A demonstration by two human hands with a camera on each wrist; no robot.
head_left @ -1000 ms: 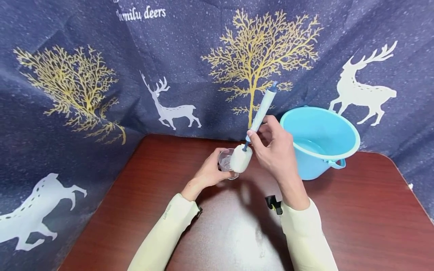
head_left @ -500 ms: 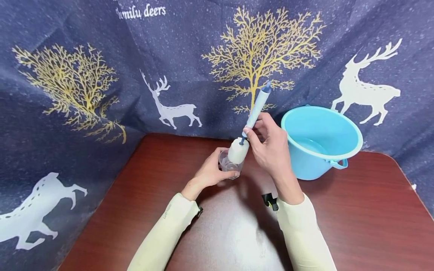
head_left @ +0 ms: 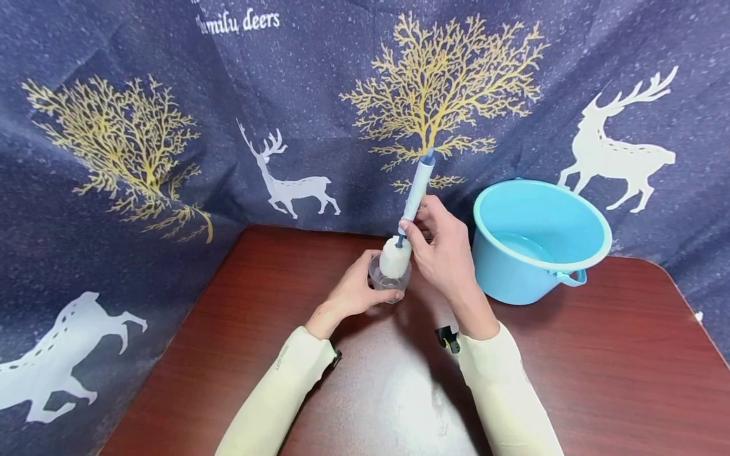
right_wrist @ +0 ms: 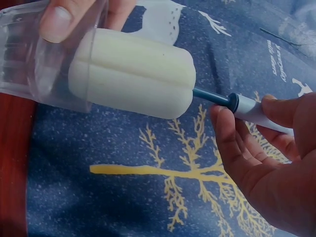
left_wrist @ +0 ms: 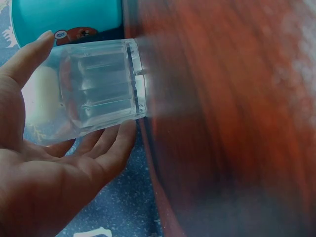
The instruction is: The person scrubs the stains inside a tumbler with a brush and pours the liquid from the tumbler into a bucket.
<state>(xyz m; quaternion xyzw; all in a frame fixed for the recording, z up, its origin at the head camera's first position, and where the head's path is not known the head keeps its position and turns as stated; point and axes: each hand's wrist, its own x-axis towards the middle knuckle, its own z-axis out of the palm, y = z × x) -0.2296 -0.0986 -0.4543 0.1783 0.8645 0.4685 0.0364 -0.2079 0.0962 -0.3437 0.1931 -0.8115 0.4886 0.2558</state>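
A clear plastic cup (left_wrist: 101, 81) stands upright on the table, and my left hand (head_left: 356, 286) grips it round the side. In the right wrist view, the white sponge head (right_wrist: 138, 74) of a cup brush has its lower end inside the cup's mouth, while most of it is still above the rim. My right hand (head_left: 447, 253) pinches the brush's pale blue handle (head_left: 418, 190) near its lower end, between thumb and fingers. The handle leans slightly right, its dark blue tip pointing up.
A light blue bucket (head_left: 513, 269) with a side handle stands to the right of my right hand. The brown table (head_left: 262, 278) meets a dark blue cloth (head_left: 308, 152) printed with deer and trees behind it.
My right hand has moved left and slightly down with the brush. The sponge head has gone from beside the cup's rim into its mouth, and the handle stands more upright. My left hand stays put.
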